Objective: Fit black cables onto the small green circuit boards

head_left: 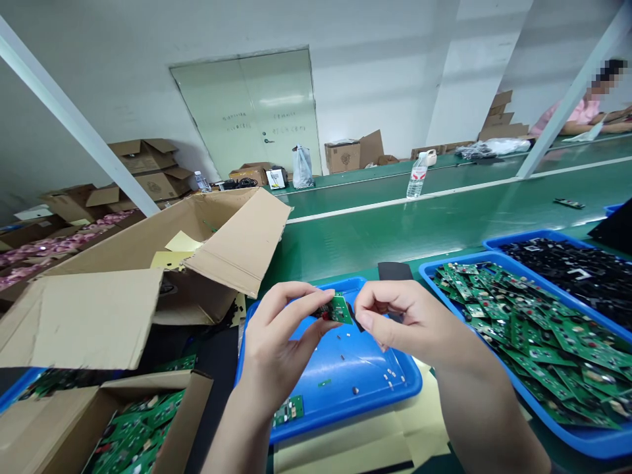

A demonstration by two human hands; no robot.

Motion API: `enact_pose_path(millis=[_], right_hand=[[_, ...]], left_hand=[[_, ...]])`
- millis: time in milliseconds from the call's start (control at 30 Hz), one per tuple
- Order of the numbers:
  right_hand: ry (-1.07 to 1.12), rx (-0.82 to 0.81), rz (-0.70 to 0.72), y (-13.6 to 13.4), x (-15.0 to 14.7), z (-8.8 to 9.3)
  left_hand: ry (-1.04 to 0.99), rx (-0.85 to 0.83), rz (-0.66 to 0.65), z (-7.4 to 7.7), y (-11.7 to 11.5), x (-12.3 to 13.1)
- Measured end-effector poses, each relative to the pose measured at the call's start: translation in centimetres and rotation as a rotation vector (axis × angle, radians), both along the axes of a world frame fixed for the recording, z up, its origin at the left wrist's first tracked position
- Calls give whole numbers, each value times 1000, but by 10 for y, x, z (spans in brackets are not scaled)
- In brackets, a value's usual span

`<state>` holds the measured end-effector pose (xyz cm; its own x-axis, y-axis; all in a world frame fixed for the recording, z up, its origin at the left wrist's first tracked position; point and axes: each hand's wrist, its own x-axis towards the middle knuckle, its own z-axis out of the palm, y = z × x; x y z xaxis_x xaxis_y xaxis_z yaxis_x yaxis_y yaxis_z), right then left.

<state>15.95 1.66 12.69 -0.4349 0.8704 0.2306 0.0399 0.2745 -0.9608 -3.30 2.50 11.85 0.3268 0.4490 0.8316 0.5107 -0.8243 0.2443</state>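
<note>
My left hand (279,329) pinches a small green circuit board (342,311) between thumb and fingers; a red and some dark parts show on it by the fingertips. Close to the board's right edge, my right hand (402,315) is closed, with thumb and forefinger pinching a small black piece (359,321). Whether that piece touches the board I cannot tell. Both hands are above a shallow blue tray (345,419). Inside the tray lie another green board (291,409), a thin green strip (324,382) and several tiny white and dark bits.
On the right stand a blue bin (557,431) heaped with green boards and another blue bin (536,234) of black parts. Cardboard boxes (241,243) crowd the left, one (195,411) holding boards. A water bottle (416,176) stands behind; a person (575,115) sits far right.
</note>
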Motion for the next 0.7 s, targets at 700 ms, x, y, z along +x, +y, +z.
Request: enact_pose_path(millis=[700], right_hand=[[-153,100,-148,3,-5,-3]], left_hand=[[-312,-694,-340,-4,4,1]])
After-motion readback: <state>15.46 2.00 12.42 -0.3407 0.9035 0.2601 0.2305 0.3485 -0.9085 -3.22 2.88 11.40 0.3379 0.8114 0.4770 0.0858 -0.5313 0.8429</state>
